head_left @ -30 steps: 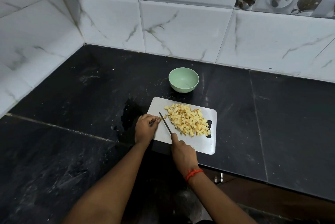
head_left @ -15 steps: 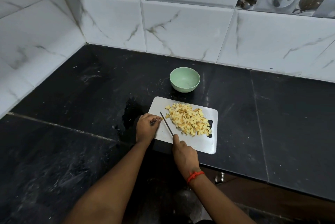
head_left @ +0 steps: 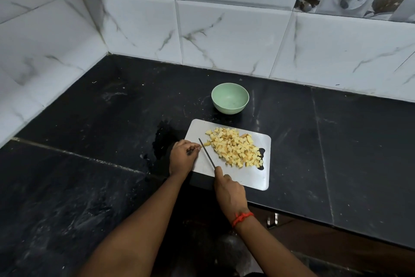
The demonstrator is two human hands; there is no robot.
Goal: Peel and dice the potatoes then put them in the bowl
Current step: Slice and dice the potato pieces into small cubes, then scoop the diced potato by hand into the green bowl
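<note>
Presently, head view, your items in order.

- Diced potatoes (head_left: 235, 148): pale peeled cubes heaped on the cutting board (head_left: 247, 178); no whole potato in sight. Peeling and most dicing look done.
- Bowl (head_left: 229, 109): green, on the desk (head_left: 89, 119) just beyond the board, holding nothing. Transfer not yet begun.
- Right hand (head_left: 229, 191): wrapped round the knife (head_left: 206, 152), blade lying just left of the heap.
- Left hand (head_left: 183, 156): fingers curled at the blade tip. Whether they pinch a last scrap cannot be told.
</note>
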